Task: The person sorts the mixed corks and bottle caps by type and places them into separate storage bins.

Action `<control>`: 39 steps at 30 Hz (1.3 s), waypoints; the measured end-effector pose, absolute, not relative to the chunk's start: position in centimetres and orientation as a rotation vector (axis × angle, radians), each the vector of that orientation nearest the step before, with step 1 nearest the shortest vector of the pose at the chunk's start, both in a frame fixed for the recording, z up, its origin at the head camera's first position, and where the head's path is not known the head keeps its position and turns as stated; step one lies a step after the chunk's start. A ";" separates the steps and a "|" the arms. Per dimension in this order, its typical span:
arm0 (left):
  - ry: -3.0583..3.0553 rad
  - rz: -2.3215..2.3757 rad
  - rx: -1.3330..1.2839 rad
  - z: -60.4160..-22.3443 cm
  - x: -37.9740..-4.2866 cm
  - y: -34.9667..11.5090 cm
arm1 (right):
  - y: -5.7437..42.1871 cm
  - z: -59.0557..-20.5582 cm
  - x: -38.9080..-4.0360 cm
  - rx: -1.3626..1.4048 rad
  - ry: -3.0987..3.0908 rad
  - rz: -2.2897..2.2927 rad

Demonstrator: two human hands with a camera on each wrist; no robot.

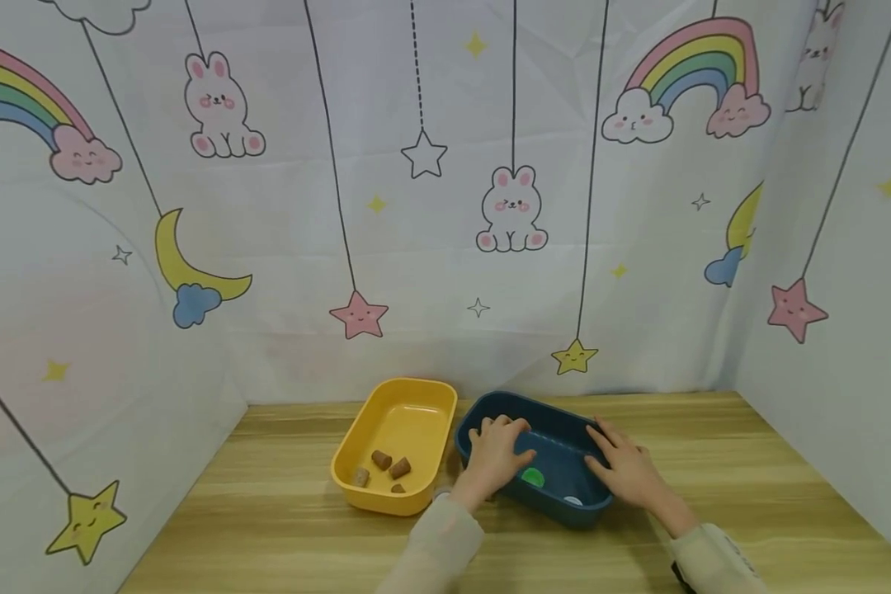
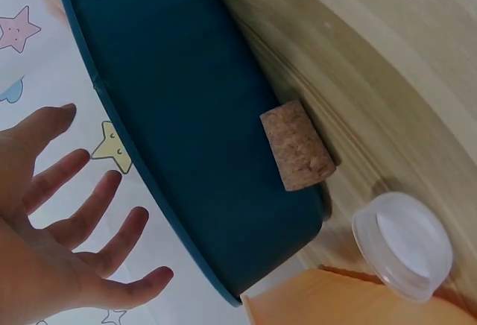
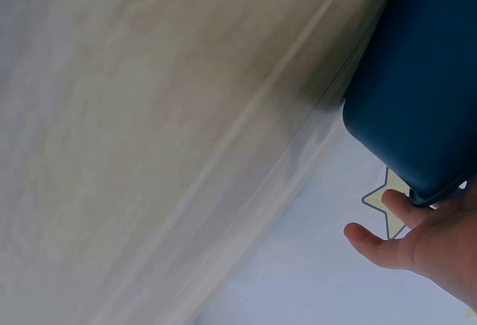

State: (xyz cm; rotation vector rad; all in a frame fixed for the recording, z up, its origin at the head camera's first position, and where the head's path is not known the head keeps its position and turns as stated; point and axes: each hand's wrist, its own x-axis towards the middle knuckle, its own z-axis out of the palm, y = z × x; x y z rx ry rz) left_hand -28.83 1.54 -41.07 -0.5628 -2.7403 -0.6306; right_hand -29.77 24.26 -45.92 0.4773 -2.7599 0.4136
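Note:
A dark blue bin (image 1: 557, 441) stands on the table, with a green round piece (image 1: 533, 477) and a small white piece (image 1: 573, 501) inside. My left hand (image 1: 494, 454) hovers over its left end, fingers spread and holding nothing; the left wrist view shows the hand (image 2: 67, 243) apart from the rim. My right hand (image 1: 631, 470) is at the bin's right rim, fingers loosely extended. In the right wrist view that hand (image 3: 440, 247) seems to touch the rim's corner; some fingers are hidden behind the bin. A cork (image 2: 298, 146) lies beside the bin's outer wall.
A yellow bin (image 1: 419, 421) to the left holds several brown corks (image 1: 399, 469). Near its edge sits a small clear plastic cup or lid (image 2: 402, 247). White curtains (image 1: 431, 272) printed with stars and rabbits enclose the wooden table (image 1: 267, 511).

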 end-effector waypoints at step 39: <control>-2.564 -0.503 -0.677 -42.7 -24.2 -6.1 | 24.2 -45.7 -29.7 0.478 -2.754 0.426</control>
